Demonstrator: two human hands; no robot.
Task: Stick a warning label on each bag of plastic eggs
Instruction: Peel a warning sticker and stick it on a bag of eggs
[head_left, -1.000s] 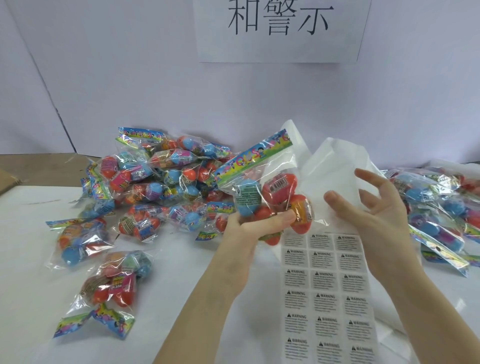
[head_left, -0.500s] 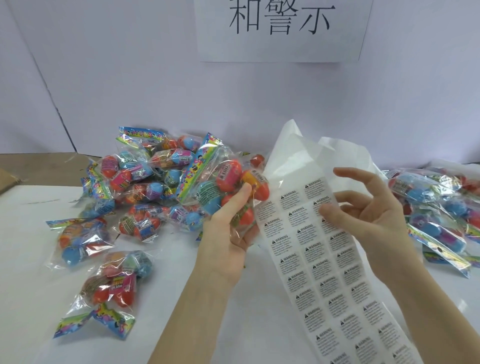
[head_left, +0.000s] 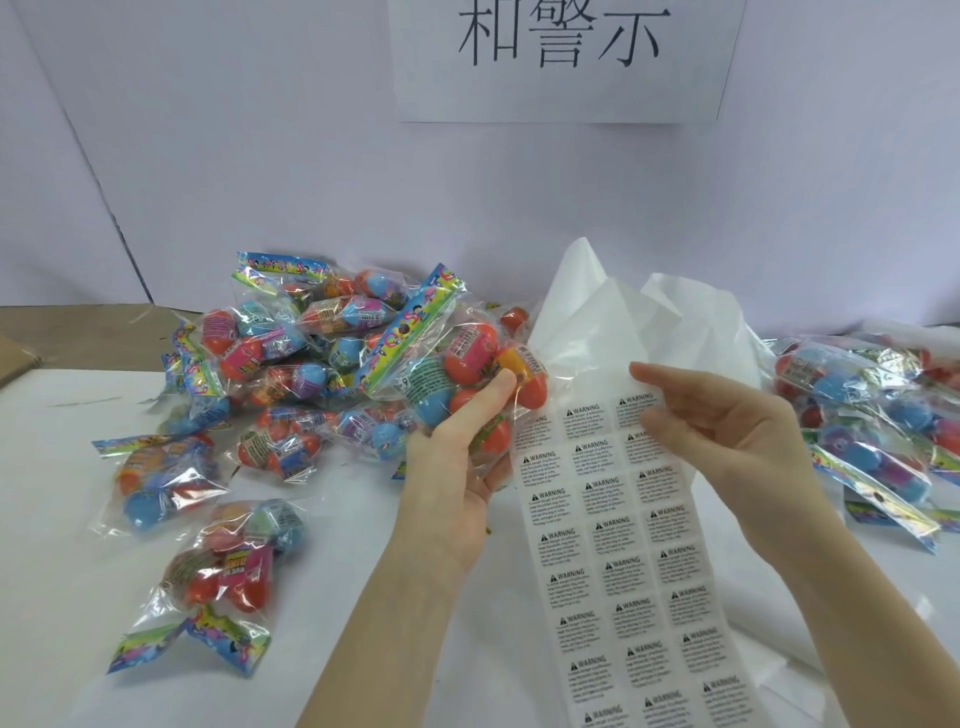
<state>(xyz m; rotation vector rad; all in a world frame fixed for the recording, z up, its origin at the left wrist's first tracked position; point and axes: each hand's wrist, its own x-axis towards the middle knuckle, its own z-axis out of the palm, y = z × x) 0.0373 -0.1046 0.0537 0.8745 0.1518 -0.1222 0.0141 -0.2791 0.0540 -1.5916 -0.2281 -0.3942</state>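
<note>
Held bag (head_left: 457, 374): clear, with a rainbow header strip and several eggs inside (teal, orange, pink, yellow); lifted off the bench (head_left: 62, 493), tilted with the header up and to the left; left hand (head_left: 457, 467) grips it from below, thumb pressed across the front between the teal and orange eggs, remaining fingers curled behind; no label visible on the facing side.

Label sheet (head_left: 623, 561): long white strip, three columns of "WARNING" stickers; runs from the near edge of the bench upward between the two hands; its left edge lies just beside the held bag and the left palm; the upper, bare part of the sheet curls up and back behind the bag.

Right hand (head_left: 727, 431): at the top right corner of the printed area; thumb and forefinger close together on a sticker in the top row of the right column, other fingers loosely spread; cannot tell whether that sticker is lifted from the backing.

Bag relative to hands: in the left hand, well apart from the right, with the sheet between.

Bag pile (head_left: 291, 364): many like bags heaped at the far left of the bench; a few lie loose toward the left edge; one bag (head_left: 218, 587) lies nearer the front left.

Second pile (head_left: 872, 405): along the right edge.

Paper sign (head_left: 561, 57) with black characters on the back wall.
</note>
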